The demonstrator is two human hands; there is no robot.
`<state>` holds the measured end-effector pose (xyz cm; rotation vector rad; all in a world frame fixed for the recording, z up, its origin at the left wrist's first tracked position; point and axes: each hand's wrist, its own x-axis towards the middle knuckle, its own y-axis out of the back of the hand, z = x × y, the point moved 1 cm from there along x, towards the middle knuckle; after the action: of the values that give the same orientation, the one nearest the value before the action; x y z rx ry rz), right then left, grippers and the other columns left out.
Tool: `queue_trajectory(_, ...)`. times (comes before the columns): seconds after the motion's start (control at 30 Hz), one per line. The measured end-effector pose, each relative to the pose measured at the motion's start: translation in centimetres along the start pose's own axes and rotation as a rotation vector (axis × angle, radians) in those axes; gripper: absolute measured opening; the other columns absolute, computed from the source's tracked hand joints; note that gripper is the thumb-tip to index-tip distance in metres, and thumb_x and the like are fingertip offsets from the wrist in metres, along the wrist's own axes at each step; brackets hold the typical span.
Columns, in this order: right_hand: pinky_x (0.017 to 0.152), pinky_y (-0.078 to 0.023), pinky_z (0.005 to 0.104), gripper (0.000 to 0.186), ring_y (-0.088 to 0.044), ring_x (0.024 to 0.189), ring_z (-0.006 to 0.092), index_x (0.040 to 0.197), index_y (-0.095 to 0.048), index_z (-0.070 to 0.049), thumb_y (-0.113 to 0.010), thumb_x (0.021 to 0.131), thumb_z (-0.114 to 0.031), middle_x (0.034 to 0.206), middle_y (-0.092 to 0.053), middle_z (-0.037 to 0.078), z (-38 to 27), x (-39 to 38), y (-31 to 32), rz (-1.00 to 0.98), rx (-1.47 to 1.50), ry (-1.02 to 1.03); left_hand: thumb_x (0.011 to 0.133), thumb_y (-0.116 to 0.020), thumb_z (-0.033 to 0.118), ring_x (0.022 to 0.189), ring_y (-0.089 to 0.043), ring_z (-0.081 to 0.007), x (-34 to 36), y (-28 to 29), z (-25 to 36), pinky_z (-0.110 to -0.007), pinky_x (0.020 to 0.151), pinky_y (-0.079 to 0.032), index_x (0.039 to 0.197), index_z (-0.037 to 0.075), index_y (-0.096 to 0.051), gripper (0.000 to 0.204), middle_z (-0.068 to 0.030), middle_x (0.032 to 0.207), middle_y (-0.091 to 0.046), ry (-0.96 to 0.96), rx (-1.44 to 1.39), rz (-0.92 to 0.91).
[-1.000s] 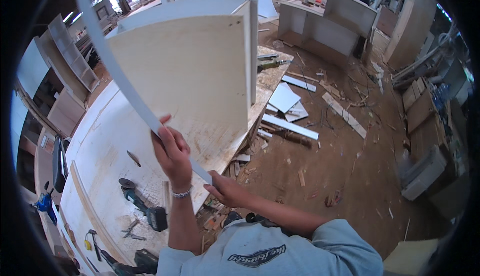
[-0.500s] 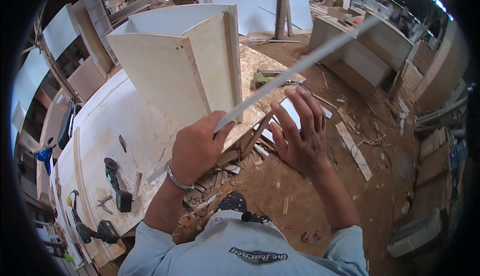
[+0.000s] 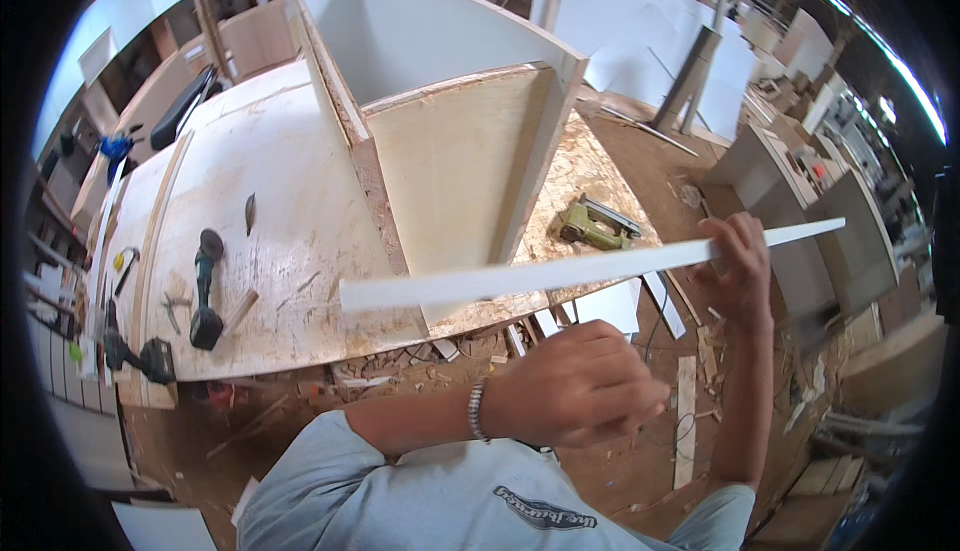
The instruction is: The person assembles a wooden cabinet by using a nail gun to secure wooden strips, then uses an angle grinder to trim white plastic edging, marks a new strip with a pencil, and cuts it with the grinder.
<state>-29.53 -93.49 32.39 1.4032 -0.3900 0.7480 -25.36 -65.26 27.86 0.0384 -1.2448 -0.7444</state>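
My right hand (image 3: 738, 256) is closed around a long white strip (image 3: 520, 276), nearer its right end. The strip lies level across the view; its left end passes in front of the lower corner of an open wooden cabinet box (image 3: 450, 171). My left hand (image 3: 580, 383), with a bracelet at the wrist, is curled into a loose fist below the strip and apart from it. Nothing shows sticking out of its fingers. The box stands on a worn workbench (image 3: 270, 181). Beside it on the bench lies a green nail gun (image 3: 595, 224).
A grinder (image 3: 206, 291), a cordless drill (image 3: 140, 351) and a small wood offcut (image 3: 240, 311) lie on the bench at left. Wood scraps and a long board (image 3: 685, 421) litter the floor. Another cabinet carcass (image 3: 790, 191) stands at right; white panels (image 3: 640, 31) lean behind.
My left hand has let go of the strip and moved down right, fingers curled. My right hand, open before, now grips the strip, which has swung from steep to nearly level. My view has shifted.
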Motion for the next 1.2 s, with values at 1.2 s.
queue_trajectory(1.2,0.073,-0.049,0.046,0.05,-0.064,0.081,0.0373,0.121,-0.067,-0.003,-0.079,0.081,-0.031,0.088,-0.064,0.015,13.3,16.8,-10.0,-0.045,0.297,0.341,0.107,-0.045,0.048,0.125,-0.063,-0.0335,13.6,-2.9,-16.0,-0.039,0.104,-0.055,0.139,-0.007,-0.047,0.064,-0.0284,0.135,-0.06,0.773,-0.949,0.862)
